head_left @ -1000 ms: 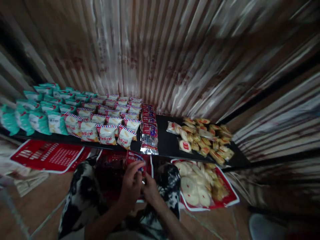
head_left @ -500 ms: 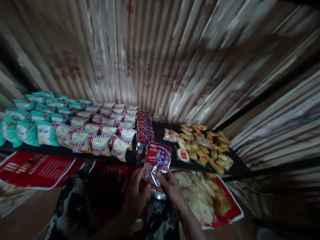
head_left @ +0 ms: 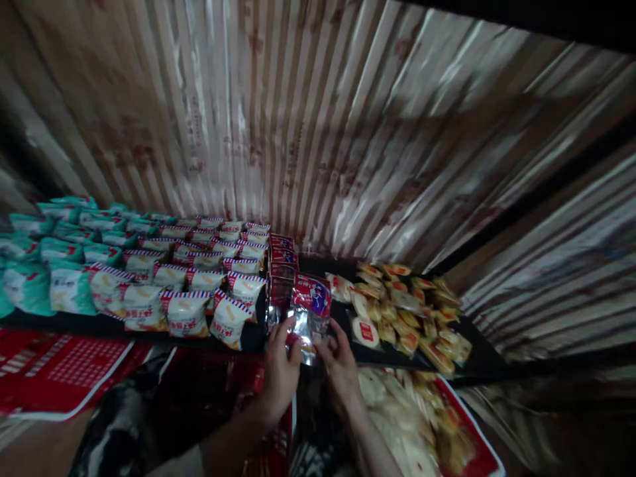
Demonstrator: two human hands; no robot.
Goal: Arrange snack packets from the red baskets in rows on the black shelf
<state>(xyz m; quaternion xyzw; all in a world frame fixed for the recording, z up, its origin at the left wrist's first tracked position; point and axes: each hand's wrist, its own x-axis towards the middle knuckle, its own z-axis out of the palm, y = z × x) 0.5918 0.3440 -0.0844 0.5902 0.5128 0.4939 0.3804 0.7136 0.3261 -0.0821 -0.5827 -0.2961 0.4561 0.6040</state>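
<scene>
Between my hands is a red and purple snack packet (head_left: pixel 312 296) with a shiny clear lower part, at the front edge of the black shelf (head_left: pixel 342 336). My left hand (head_left: pixel 282 361) grips its lower left edge, and my right hand (head_left: pixel 339 354) grips its lower right edge. Just left of it stands a row of matching red packets (head_left: pixel 282 265), running back toward the wall. White snack bags with striped tops (head_left: pixel 186 313) fill the shelf further left.
Teal snack bags (head_left: pixel 72 288) stand at the far left. Wrapped pastries (head_left: pixel 397 301) lie heaped on the right of the shelf. Below are red baskets (head_left: pixel 64 371) and a red-rimmed container (head_left: pixel 472 424) full of packaged food. A striped, plastic-covered wall (head_left: pixel 238 119) rises behind.
Both hands have carried the packet forward, from in front of the shelf to over its edge beside the red row. The packet now leans further back. The camera view has tilted slightly upward.
</scene>
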